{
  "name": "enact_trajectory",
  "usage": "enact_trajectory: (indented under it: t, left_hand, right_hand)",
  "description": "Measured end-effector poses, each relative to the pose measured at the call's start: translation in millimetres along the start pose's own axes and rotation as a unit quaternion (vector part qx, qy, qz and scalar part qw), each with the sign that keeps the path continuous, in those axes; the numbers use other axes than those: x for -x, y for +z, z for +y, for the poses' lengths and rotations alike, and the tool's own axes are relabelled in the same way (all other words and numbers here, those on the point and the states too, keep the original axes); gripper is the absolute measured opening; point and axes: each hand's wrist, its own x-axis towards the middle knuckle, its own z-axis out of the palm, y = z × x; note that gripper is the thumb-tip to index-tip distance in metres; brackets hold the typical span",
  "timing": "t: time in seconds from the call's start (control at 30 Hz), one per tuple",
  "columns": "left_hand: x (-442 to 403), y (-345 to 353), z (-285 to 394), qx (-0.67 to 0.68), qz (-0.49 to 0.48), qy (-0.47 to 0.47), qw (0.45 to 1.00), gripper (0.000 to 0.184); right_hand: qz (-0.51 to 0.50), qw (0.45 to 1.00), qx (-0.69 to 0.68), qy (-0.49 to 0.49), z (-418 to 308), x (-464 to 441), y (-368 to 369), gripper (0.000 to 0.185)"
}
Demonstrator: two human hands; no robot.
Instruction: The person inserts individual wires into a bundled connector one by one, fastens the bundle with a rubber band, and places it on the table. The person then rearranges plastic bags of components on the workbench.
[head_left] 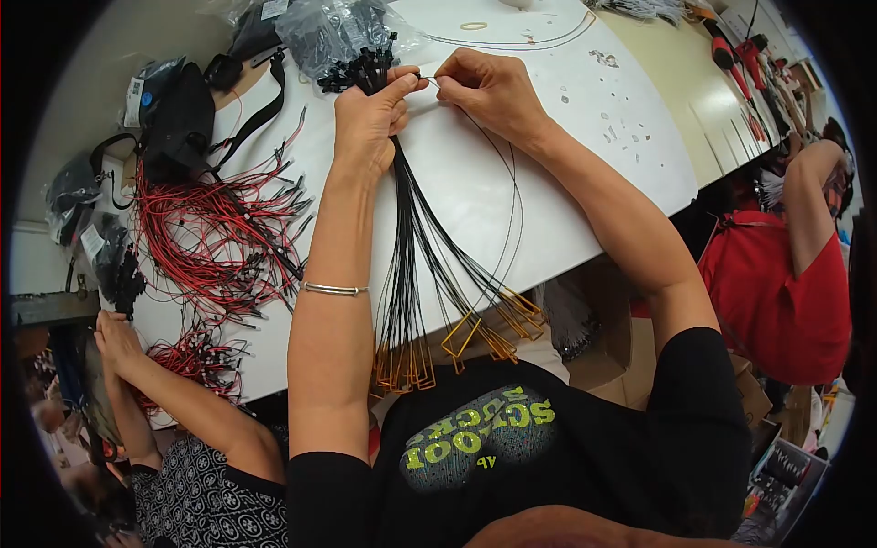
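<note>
"What's at the far left?"

"At the left end of the white bench (pixel 475 201), a co-worker's hands (pixel 119 342), close together. Just to the right, red and black cables (pixel 201 228), heaped and trailing toward the near edge."

"And next?"

"The left hand (pixel 373 110), fingers curled around a bundle of black cables (pixel 403 178), just below a cluster of black connectors (pixel 370 68) near the far edge. Long axis of the bundle: from far side to near edge, fanning out on the way, with orange ends (pixel 402 367) seemingly hanging past that edge."

"Between the hands?"

"A small black connector (pixel 421 80), at the left fingertips, so nearer to the left hand, apparently touching. Directly left of the right fingertips, roughly level with them, only a short gap apart. Across the bundle's long axis, not along it."

"And the right hand (pixel 448 84)?"

"Thumb and forefinger nearly meeting, apparently pinching a thin dark wire (pixel 517 196); exact contact too small to make out. From there, a loose curve down toward the near edge."

"Farther right?"

"Small scraps (pixel 610 135) on the bench, then red-handled tools (pixel 723 55) on a yellowish surface beyond the right edge."
</note>
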Motion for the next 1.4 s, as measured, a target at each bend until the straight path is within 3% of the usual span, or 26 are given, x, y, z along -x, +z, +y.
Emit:
enact_trajectory:
  t: [0.7,1.4]
  left_hand:
    - [2.9,3.6,1.3,-0.005,0.004,0.000,1.000,0.011]
    - [7.0,4.6,2.8,-0.037,0.017,-0.012,0.999,0.008]
  right_hand:
    - [0.044,0.986,0.105,-0.120,-2.0,0.1,1.5,0.004]
    - [0.026,0.976,0.154,-0.154,-3.2,1.0,0.0,0.005]
